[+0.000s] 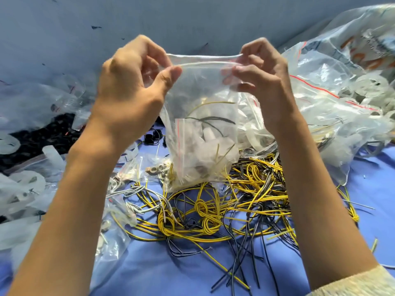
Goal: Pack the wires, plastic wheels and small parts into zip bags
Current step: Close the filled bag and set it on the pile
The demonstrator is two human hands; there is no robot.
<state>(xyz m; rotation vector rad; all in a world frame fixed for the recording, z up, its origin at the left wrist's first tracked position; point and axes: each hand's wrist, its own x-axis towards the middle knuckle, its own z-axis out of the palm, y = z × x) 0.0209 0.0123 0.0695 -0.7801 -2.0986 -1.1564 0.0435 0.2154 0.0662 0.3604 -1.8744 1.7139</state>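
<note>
the left hand (130,82) and right hand (263,69) pinch the clear zip bag (203,129) at its mouth; white plastic parts and thin wires show inside, tangled yellow wires (213,210) at six o'clock.

Two hands (130,82) (265,75), one raised zip bag (203,92)

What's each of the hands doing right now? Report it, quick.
Left hand: closed, pinching the zip bag at its top left edge.
Right hand: closed, pinching its top right edge.
</note>
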